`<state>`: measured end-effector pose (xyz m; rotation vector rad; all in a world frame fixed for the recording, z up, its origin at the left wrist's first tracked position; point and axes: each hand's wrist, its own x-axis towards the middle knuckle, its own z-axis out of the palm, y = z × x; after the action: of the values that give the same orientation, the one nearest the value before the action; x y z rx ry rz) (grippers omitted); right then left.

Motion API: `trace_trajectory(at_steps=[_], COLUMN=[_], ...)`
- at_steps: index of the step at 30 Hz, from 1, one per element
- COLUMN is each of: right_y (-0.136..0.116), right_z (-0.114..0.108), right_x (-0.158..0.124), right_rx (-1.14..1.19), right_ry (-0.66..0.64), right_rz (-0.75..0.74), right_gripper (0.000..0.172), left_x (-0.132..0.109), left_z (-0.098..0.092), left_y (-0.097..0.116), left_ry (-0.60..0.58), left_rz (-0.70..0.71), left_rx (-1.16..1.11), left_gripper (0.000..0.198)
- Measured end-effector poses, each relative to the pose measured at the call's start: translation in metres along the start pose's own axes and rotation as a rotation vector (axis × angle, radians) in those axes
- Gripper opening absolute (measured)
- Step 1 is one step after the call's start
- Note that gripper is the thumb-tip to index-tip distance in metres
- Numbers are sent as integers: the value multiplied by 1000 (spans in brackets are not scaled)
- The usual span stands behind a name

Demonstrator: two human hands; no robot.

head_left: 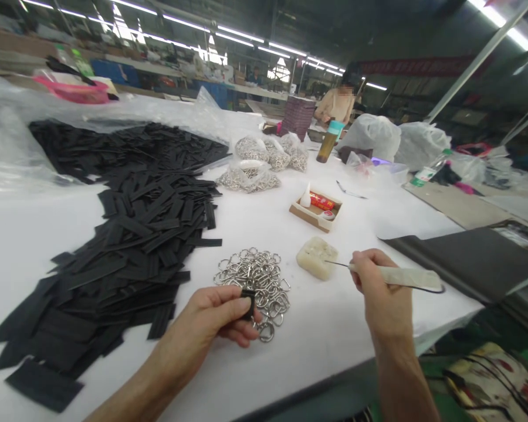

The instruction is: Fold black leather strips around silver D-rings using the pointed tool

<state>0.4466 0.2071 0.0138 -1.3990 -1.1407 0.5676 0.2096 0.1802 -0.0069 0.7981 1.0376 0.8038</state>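
Note:
Between the thumb and fingers of my left hand [222, 316] is a small folded black strip [248, 303], held over the near edge of a pile of metal rings [257, 275]. My right hand [374, 275] grips a pale-handled tool [405, 278]. The tool's thin metal tip reaches left to a yellowish waxy block [317, 258] and meets its right side. A large heap of black strips [145, 234] spreads over the white table left of the rings.
A small box [310, 218] with a red tube lies behind the block. Bags of rings [250, 176], a bottle [330, 142] and a pen [351, 190] sit farther back. Black sheet material [453, 264] covers the right side. Another person [337, 105] is across the table.

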Motion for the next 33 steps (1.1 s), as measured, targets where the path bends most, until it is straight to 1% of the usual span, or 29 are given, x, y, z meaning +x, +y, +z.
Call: trace_trajectory(at_steps=[2, 5, 8, 10, 14, 17, 25, 33], right_y=[-5, -15, -21, -23, -24, -24, -23, -22], right_z=[2, 13, 29, 37, 45, 45, 45, 47], right_x=[-8, -21, -32, -35, -36, -37, -38, -40], right_rx=[122, 306, 418, 444, 403, 369, 338, 338], right_ry=[-93, -272, -402, -455, -505, -525, -563, -606], right_rz=[78, 191, 233, 250, 254, 237, 247, 251], right_gripper=[32, 29, 28, 29, 30, 31, 29, 30], left_x=[-1, -4, -6, -7, -9, -10, -12, -12], left_z=[3, 6, 8, 9, 10, 10, 11, 10], left_y=[0, 0, 1, 2, 3, 3, 4, 3], left_ry=[-11, -36, -42, -43, -39, -51, -61, -66], left_rz=[11, 34, 40, 42, 59, 70, 71, 68], left_rx=[6, 19, 44, 62, 80, 80, 71, 77], left_gripper=[21, 19, 18, 16, 14, 14, 13, 13])
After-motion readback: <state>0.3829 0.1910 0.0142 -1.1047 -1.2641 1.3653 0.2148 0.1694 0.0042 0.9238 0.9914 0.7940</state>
